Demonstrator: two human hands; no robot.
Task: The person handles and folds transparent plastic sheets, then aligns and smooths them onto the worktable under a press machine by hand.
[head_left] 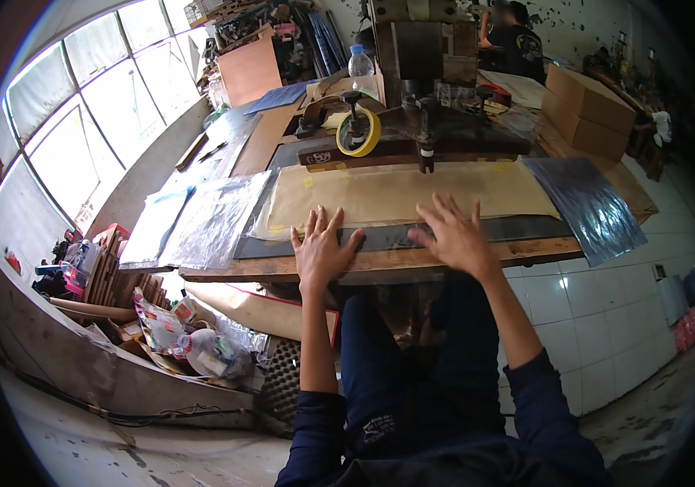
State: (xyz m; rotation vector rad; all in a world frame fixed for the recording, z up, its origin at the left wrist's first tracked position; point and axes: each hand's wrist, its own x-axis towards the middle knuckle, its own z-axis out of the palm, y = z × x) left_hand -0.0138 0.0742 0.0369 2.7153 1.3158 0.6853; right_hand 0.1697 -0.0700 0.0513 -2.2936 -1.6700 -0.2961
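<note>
A long tan sheet (412,188), taped with small yellow pieces, lies on a dark flat pad (380,243) at the front of the workbench. My left hand (324,250) is spread with its palm down at the sheet's near left edge, over the dark pad. Farther right, my right hand (457,237) is also spread, its fingertips at the near edge of the sheet. Neither hand grips anything. Just beyond the sheet stands a dark metal press machine (416,69) with a horizontal bar (445,154). A yellow tape roll (360,134) hangs on its left knob.
Clear plastic sheets (221,215) cover the bench's left end, and a bluish plastic sheet (587,203) overhangs its right front. Cardboard boxes (587,112) stand at the right, a plastic bottle (359,66) behind. Bagged scrap (209,353) piles below left. Another person (518,45) sits far back.
</note>
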